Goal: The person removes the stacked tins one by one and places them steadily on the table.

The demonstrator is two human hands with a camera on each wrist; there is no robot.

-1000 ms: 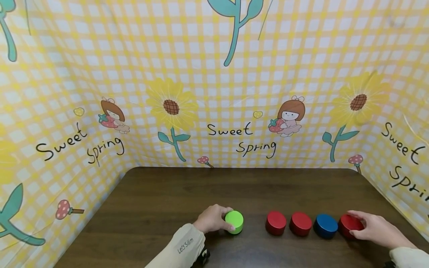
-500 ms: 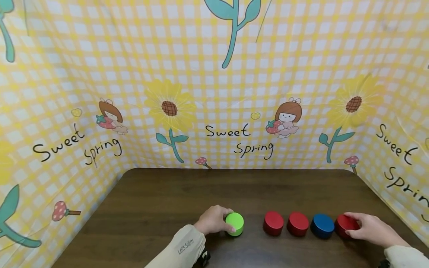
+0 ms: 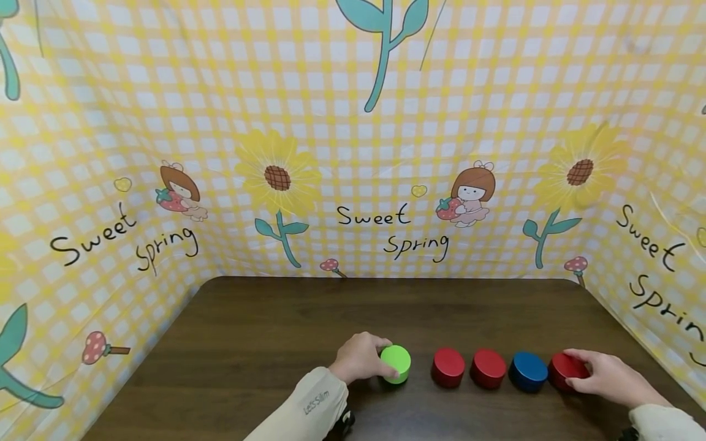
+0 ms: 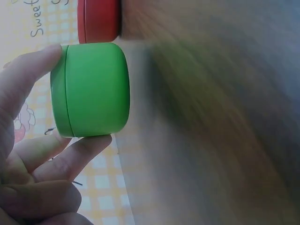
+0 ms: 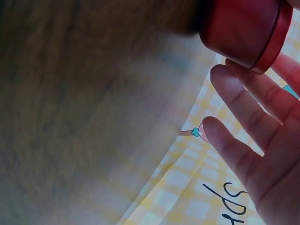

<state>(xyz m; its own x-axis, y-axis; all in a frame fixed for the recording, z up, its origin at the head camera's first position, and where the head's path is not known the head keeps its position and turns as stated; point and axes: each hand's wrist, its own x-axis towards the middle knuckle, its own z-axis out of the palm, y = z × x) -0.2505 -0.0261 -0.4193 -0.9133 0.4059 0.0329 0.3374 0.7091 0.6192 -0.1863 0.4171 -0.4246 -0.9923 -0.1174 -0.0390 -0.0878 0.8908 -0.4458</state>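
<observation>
My left hand [image 3: 361, 358] pinches a lime-green round tin [image 3: 396, 364] between thumb and fingers. A lid seam runs around this tin [image 4: 93, 91] in the left wrist view. To its right, a row holds a red round tin [image 3: 448, 367], another red tin [image 3: 488, 369], a blue tin [image 3: 528, 371] and a red tin [image 3: 565, 372] at the right end. Around that end tin my right hand [image 3: 612, 376] has its thumb and index finger. The right wrist view shows only part of this red tin [image 5: 243, 30], with the other fingers [image 5: 239, 101] spread below.
The dark brown wooden table [image 3: 309, 312] has rounded far corners. A yellow checked cloth [image 3: 353, 147] with flowers and lettering hangs around its back and sides. Small gaps separate the red tins; the blue tin and the end red tin stand nearly touching.
My left hand has moved slightly right with the green tin, narrowing the gap to the row. The right hand stays at the end red tin. The head view has shifted slightly.
</observation>
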